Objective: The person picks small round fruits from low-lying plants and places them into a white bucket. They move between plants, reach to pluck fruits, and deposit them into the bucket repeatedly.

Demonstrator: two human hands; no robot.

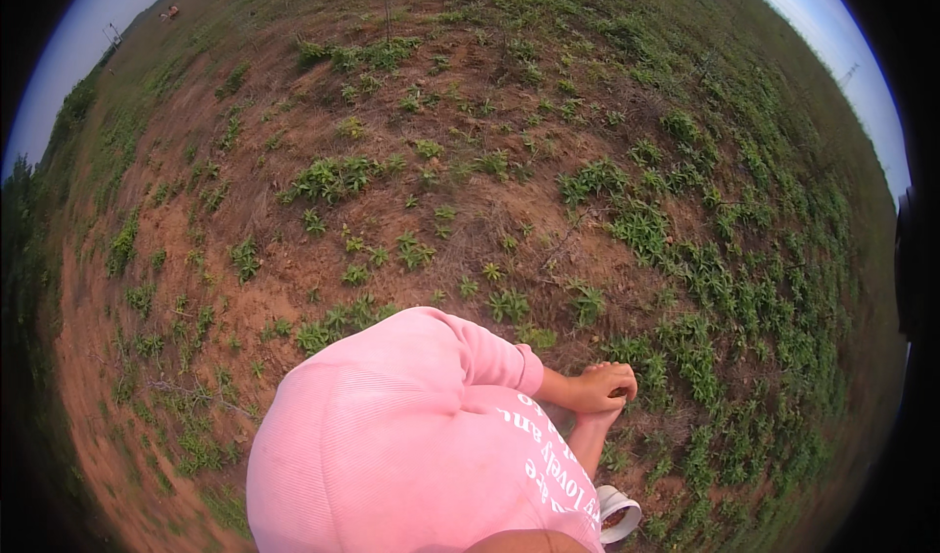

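Note:
My left hand reaches across from the pink sleeve and meets my right hand off to the right of my body. The left fingers curl over the right hand, and the two touch. A small dark patch shows between the fingers; whether it is a held thing or a shadowed gap, I cannot tell. Just below the hands, partly hidden by my pink top, stands a white round container with reddish-brown contents.
Reddish soil with dry grass and scattered low leafy plants spreads ahead. Denser green growth covers the right side. A bare, thin branch lies at left. Far off are an orange object and a pylon.

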